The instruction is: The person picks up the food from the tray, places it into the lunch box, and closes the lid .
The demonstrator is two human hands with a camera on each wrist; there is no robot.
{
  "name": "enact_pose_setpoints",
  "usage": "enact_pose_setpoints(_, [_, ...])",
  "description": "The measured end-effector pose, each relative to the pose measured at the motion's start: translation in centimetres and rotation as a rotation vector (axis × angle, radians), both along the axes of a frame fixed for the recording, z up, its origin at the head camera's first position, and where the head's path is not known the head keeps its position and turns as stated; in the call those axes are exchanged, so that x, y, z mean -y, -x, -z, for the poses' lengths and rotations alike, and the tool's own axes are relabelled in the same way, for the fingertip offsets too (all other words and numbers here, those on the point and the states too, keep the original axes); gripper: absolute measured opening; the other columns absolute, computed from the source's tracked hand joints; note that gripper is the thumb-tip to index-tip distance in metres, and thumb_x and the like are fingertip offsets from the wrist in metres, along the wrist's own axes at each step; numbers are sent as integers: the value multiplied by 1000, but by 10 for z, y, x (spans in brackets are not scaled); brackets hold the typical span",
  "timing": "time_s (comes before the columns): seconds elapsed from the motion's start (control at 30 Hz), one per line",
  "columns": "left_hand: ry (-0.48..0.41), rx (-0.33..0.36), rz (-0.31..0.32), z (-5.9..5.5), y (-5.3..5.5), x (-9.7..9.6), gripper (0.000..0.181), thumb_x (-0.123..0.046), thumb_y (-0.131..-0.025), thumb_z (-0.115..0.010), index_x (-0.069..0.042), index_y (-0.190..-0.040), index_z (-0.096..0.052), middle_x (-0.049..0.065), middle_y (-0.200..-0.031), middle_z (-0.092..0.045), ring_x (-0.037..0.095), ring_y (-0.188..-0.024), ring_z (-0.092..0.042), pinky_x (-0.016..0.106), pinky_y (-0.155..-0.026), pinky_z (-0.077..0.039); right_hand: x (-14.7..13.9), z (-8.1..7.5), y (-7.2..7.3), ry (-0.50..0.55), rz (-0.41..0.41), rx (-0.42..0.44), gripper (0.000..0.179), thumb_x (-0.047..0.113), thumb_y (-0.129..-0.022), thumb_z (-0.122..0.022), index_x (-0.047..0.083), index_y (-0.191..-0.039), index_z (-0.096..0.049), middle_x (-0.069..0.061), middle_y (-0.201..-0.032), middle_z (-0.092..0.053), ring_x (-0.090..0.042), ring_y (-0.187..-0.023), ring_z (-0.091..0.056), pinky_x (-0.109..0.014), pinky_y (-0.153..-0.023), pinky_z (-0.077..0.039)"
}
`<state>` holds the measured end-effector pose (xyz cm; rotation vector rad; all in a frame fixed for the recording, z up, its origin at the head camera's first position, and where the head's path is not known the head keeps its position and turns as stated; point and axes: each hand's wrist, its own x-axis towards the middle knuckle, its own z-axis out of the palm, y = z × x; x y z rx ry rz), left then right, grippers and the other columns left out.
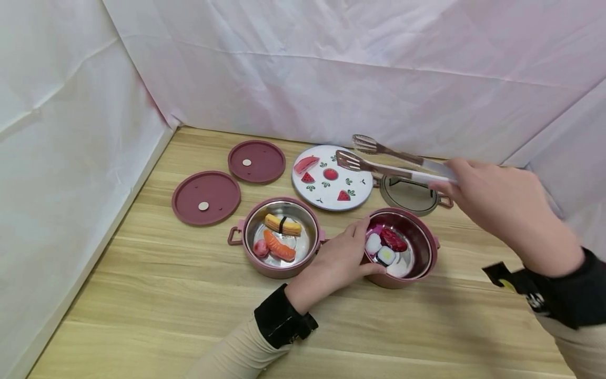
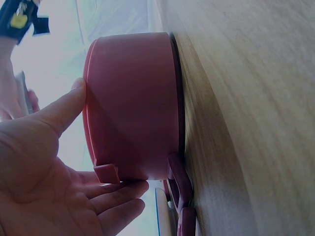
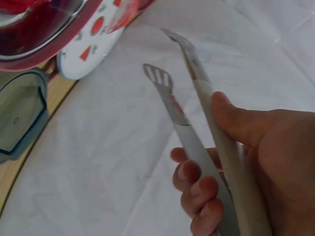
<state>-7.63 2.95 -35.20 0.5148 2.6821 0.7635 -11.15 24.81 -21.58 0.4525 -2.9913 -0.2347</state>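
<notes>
Closest to the camera, the right hand [image 1: 502, 205] holds a pair of tongs [image 1: 407, 174] in the air, thumb on one arm and fingers wrapped round the other; the slotted tips stand apart. Lower down, the left hand [image 1: 338, 258] grips the right pot [image 1: 397, 282] at its left side, with the thumb on the rim. That pot sits upright on the wooden surface [image 1: 165, 295] and contains a sushi roll [image 1: 386, 256], a dark red piece [image 1: 393, 239], a white piece [image 1: 373, 243] and a purple piece, partly hidden.

Just to its left, the left pot [image 1: 272, 271] holds a yellow piece with a black band [image 1: 293, 228], an orange piece [image 1: 279, 246] and a small pink ball [image 1: 260, 248]. Behind the pots lies a fruit-patterned plate [image 1: 310, 192] with a pink piece [image 1: 306, 164] near its left edge. Two dark red lids [image 1: 205, 192] rest left of the plate; a greyish lid [image 1: 409, 197] lies to its right.
</notes>
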Motion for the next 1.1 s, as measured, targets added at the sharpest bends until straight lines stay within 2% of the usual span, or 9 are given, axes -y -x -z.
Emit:
enact_pose_setpoints(0.07, [-2,-2,1,0,0,0,99,-58,-86,-68,-17,-160,-17,7,-159,-38,20,-138,-50,39,-105,-51,6,5,14,-1,-47,-8,36,43,-100,-57,7,-105,-53,-1,-67,-53,-20,-49,-45,-37,-41,-31])
enact_pose_setpoints(0.2, [-5,-7,5,1,0,0,99,-59,-86,-68,-17,-160,-17,6,-159,-38,20,-138,-49,39,-105,-50,20,13,38,-19,-106,-18,42,40,-97,-63,8,-123,-54,-10,-83,-64,-21,-52,-51,-35,-42,-30])
enact_pose_setpoints(0.27, [0,-12,5,1,0,-1,99,-59,-86,-67,-17,-160,-17,6,-159,-38,19,-137,-50,38,-105,-51,28,18,49,-36,-155,-72,47,37,-93,-69,10,-129,-55,-13,-88,-65,-23,-55,-53,-34,-41,-30])
enact_pose_setpoints(0.33, [1,-13,4,1,0,-1,100,-59,-86,-68,-17,-160,-16,6,-158,-39,19,-137,-51,37,-104,-51,34,24,59,-66,-216,-149,48,32,-89,-75,11,-128,-57,-13,-87,-63,-25,-57,-52,-34,-42,-28])
enact_pose_setpoints(0.43, [5,-17,2,1,0,-1,101,-59,-85,-68,-17,-160,-16,6,-157,-40,19,-135,-53,37,-102,-52,45,29,71,-133,-287,-244,48,27,-84,-80,11,-125,-60,-12,-83,-59,-29,-63,-55,-37,-45,-36])
enact_pose_setpoints(0.53, [4,-19,1,1,0,-1,101,-59,-85,-69,-17,-160,-16,7,-157,-41,19,-134,-53,37,-102,-52,57,32,81,-191,-338,-310,47,22,-84,-80,11,-126,-61,-15,-88,-61,-33,-73,-61,-41,-57,-48])
enact_pose_setpoints(0.67, [5,-21,0,1,1,0,101,-59,-85,-69,-16,-160,-16,7,-157,-41,19,-134,-53,36,-102,-52,70,33,90,-221,-377,-364,41,15,-87,-77,9,-125,-63,-17,-97,-66,-34,-82,-64,-43,-71,-53])
enact_pose_setpoints(0.87, [8,-32,8,1,1,-1,100,-58,-86,-69,-14,-160,-17,6,-157,-40,18,-135,-52,36,-103,-52,85,37,97,-271,-382,-360,28,5,-94,-67,9,-122,-66,-13,-99,-69,-31,-80,-64,-39,-68,-50])
enact_pose_setpoints(1.1, [19,-44,10,2,2,0,100,-58,-86,-69,-14,-159,-18,6,-157,-40,17,-136,-51,35,-103,-52,91,41,98,-286,-371,-351,25,7,-93,-68,10,-117,-68,-12,-95,-70,-29,-76,-62,-37,-65,-46])
